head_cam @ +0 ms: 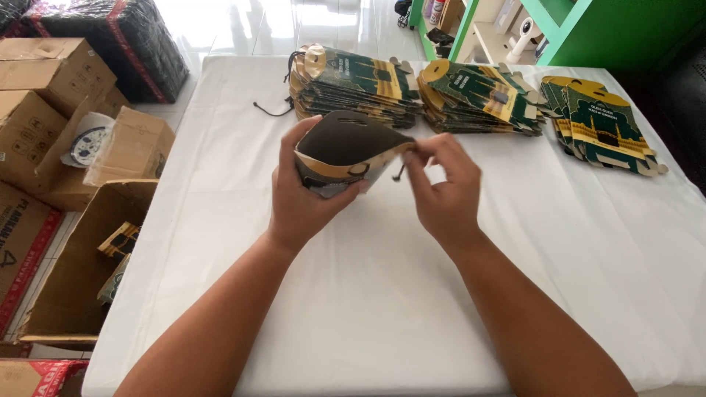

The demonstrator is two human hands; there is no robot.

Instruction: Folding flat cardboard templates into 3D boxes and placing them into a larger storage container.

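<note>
Half-folded green and gold printed cardboard carton [346,158] showing a matt grey-brown inside, stacks of flat green and gold printed card blanks [353,84] looking lightly glossy, table [368,294] wearing smooth matt white cloth, brown corrugated cardboard boxes [44,110] looking rough and dull, pale tiled floor [294,22] shining glossy

Both hands, left [298,195] and right [441,187], hold an opened green-and-gold carton [346,151] above the white table [368,294].
</note>
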